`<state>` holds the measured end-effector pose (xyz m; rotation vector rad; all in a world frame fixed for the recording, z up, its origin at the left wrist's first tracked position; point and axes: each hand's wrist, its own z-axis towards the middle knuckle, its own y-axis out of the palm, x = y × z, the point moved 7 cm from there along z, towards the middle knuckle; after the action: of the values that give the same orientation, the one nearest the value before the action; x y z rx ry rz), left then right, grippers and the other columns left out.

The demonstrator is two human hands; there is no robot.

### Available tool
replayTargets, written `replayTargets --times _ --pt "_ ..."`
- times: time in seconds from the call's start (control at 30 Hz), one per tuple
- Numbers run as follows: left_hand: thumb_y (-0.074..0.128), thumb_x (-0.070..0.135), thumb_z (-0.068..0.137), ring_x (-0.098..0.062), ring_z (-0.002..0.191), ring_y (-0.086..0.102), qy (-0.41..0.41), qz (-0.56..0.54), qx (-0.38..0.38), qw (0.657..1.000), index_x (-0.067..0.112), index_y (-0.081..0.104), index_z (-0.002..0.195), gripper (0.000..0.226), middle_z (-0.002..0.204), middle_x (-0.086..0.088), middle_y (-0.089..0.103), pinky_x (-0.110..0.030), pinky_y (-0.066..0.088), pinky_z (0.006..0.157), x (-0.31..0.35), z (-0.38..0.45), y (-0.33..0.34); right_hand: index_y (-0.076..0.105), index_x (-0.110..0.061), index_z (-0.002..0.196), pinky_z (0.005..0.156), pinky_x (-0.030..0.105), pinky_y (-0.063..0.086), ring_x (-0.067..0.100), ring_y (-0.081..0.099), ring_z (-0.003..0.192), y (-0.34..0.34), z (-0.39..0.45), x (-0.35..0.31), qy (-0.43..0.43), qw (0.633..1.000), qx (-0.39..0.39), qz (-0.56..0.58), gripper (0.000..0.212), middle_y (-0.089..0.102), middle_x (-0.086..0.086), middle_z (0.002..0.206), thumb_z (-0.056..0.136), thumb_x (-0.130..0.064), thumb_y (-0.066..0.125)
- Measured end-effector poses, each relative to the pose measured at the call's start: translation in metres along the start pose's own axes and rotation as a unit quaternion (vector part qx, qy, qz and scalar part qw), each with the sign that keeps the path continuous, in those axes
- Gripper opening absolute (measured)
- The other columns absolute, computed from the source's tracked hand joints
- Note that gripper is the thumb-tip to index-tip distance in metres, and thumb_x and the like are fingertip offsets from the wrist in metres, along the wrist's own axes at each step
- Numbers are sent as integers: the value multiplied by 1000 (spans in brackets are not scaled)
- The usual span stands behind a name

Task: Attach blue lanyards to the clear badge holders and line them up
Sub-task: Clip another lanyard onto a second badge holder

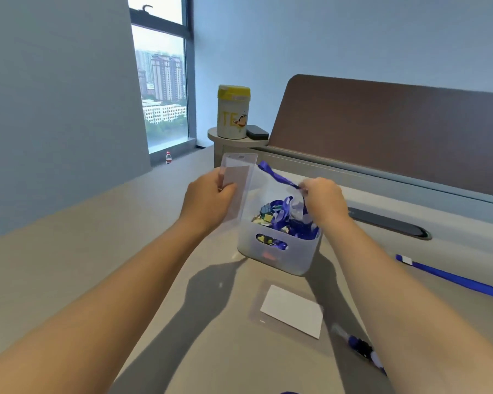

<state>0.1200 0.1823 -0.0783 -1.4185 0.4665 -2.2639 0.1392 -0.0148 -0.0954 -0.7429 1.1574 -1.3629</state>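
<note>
Above the bin [279,251] near the desk's [69,251] far edge, L hand [208,199] is gripping a clear badge holder [238,177] upright, long axis vertical, slot end up; R hand [323,199] is pinching a blue lanyard [278,176] w/ its end reaching toward the holder's top. Clip is hidden by R fingers; can't tell if hooked yet

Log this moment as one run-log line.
left hand: holds clear badge holder | right hand: pinches blue lanyard above bin | attachment: not yet | table: another holder
</note>
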Motion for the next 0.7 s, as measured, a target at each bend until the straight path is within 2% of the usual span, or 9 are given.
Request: replayTargets --times 0.07,0.17,0.33,0.47,0.57,0.7 --pt "44 12 92 -20 89 45 3 11 -3 1000 6 53 120 30 120 -16 60 -29 38 73 -2 1 1 52 -11 130 89 37 49 34 56 113 21 -5 0 -13 987 -133 -89 48 58 16 128 83 0 58" --pt "43 11 92 -20 88 45 15 30 -11 999 5 55 118 29 118 -16 61 -28 38 74 0 -4 1 51 -15 131 87 34 47 34 54 114 23 -13 5 -17 978 -189 -88 51 55 14 132 85 5 46" --pt "39 16 95 -23 85 49 73 87 -45 992 4 56 112 28 114 -17 63 -33 45 74 23 -23 13 54 -21 129 99 39 45 30 53 119 -12 -44 22 5 991 -126 -46 45 54 9 136 89 -1 49" --pt "35 14 95 -21 83 46 144 88 -71 983 1 57 105 28 110 -19 59 -30 41 69 60 -53 36 56 -16 127 99 38 43 30 53 119 -44 -101 58 45 994 -102 -13 36 56 11 134 93 -10 45" --pt "33 15 96 -21 87 46 196 71 -125 970 0 52 111 29 115 -20 54 -35 44 80 91 -89 63 57 -13 126 96 36 44 28 55 116 -60 -156 93 90 991 -95 4 35 58 10 131 93 -12 44" --pt "37 11 95 -27 98 53 277 83 -166 943 5 46 119 27 121 -16 54 -28 41 79 134 -145 100 58 -10 123 95 35 44 25 57 114 -69 -226 148 172 981 -82 32 32 60 10 128 94 -13 45"
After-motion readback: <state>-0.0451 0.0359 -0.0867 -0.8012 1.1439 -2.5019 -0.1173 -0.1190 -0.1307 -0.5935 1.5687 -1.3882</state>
